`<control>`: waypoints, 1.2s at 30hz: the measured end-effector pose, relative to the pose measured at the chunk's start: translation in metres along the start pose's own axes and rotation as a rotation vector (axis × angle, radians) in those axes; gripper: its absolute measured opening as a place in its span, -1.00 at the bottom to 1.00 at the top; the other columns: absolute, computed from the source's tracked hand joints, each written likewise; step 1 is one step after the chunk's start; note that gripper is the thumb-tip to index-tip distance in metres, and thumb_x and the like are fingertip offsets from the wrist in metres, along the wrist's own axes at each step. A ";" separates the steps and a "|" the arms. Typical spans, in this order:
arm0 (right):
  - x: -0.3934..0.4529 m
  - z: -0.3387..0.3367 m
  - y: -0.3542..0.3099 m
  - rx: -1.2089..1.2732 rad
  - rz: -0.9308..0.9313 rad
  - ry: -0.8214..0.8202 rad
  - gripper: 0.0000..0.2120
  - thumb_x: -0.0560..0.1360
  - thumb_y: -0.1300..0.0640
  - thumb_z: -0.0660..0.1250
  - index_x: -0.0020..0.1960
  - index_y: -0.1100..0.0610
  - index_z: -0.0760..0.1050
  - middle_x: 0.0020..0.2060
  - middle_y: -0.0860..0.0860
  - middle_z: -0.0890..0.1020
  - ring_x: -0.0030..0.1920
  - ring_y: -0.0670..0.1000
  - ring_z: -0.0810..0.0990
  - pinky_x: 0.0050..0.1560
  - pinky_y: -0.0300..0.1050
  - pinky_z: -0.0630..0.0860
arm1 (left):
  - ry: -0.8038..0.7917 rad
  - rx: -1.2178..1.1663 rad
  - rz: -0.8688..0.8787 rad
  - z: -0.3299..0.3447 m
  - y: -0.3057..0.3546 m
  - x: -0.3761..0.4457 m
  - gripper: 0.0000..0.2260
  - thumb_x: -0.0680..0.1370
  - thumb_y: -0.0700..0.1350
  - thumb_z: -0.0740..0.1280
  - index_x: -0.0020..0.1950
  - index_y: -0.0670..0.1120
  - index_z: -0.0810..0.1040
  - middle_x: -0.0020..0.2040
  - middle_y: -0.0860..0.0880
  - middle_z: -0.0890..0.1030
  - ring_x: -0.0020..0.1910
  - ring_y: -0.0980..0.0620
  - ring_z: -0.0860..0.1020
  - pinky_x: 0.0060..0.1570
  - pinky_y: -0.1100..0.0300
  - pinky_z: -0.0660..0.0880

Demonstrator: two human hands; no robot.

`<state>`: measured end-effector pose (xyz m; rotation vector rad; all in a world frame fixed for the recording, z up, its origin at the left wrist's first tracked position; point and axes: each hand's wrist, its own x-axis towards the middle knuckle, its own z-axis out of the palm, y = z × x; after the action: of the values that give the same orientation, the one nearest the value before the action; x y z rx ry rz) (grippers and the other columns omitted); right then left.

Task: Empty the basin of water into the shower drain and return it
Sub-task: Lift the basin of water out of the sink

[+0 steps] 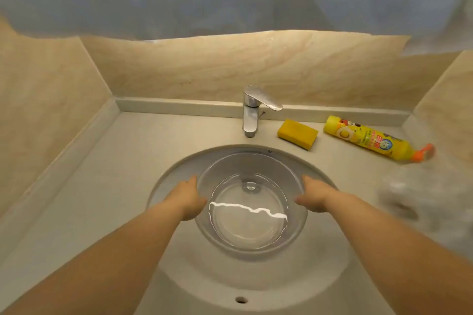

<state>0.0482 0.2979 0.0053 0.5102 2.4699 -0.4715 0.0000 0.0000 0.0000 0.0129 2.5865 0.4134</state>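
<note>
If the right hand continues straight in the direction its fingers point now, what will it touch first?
The right hand points up-left along the clear basin's rim, so it would likely slide along that rim first. Farther on stands the faucet, though depth is hard to judge.

A home bathroom: sink (179,169), faucet (252,110), marble-look wall tiles (204,66).

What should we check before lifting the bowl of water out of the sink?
1. Left hand on the basin rim: ok.
2. Right hand on the opposite rim: ok.
3. Water low enough not to spill: ok, well below the rim.
4. Faucet off: ok, no stream.
5. Sponge and bottle clear of the lift: ok, on the counter behind.
6. Firm grip: cannot tell.
</note>
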 end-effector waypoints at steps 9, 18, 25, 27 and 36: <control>0.020 0.020 0.008 0.366 0.098 -0.077 -0.29 0.47 0.20 0.32 0.52 -0.02 0.08 0.17 0.19 0.53 0.07 0.22 0.62 -0.10 0.02 0.65 | -0.060 -0.056 -0.028 0.024 -0.002 0.028 -0.19 0.50 -0.15 0.24 0.56 0.03 -0.25 0.28 -0.20 0.43 0.04 -0.15 0.51 -0.03 0.10 0.43; 0.026 0.028 -0.002 0.547 0.168 -0.054 -0.28 0.48 0.38 0.01 0.54 -0.12 0.00 0.21 0.24 0.47 -0.02 0.30 0.68 -0.06 0.17 0.66 | -0.052 -0.363 -0.100 0.026 -0.001 0.032 -0.24 0.48 -0.26 0.21 0.56 0.09 -0.11 0.19 -0.20 0.50 0.07 -0.26 0.58 0.16 -0.10 0.53; 0.028 0.029 -0.004 0.534 0.175 -0.047 -0.32 0.51 0.34 0.02 0.54 -0.12 0.00 0.24 0.22 0.42 0.05 0.31 0.64 0.08 0.22 0.60 | -0.048 -0.491 -0.147 0.025 0.000 0.026 -0.33 0.47 -0.27 0.18 0.52 0.09 0.05 0.05 -0.17 0.54 0.05 -0.27 0.59 0.13 -0.12 0.55; 0.026 0.027 -0.006 0.529 0.163 -0.051 -0.31 0.50 0.35 0.02 0.53 -0.11 0.03 0.21 0.23 0.44 0.02 0.32 0.65 0.03 0.24 0.62 | -0.042 -0.499 -0.164 0.024 -0.001 0.022 -0.35 0.45 -0.29 0.16 0.49 0.10 0.11 0.03 -0.17 0.54 0.02 -0.29 0.60 0.10 -0.13 0.56; 0.000 0.015 -0.008 0.558 0.071 -0.038 -0.30 0.50 0.38 0.02 0.54 -0.11 0.01 0.26 0.21 0.42 -0.07 0.32 0.68 -0.11 0.15 0.67 | 0.059 -0.578 -0.168 0.012 -0.003 -0.014 -0.44 0.41 -0.30 0.09 0.35 0.12 0.28 0.02 -0.13 0.55 0.00 -0.27 0.61 0.04 -0.15 0.59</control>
<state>0.0512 0.2849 -0.0049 0.7936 2.2560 -1.1395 0.0180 -0.0002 -0.0042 -0.4184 2.4046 1.0877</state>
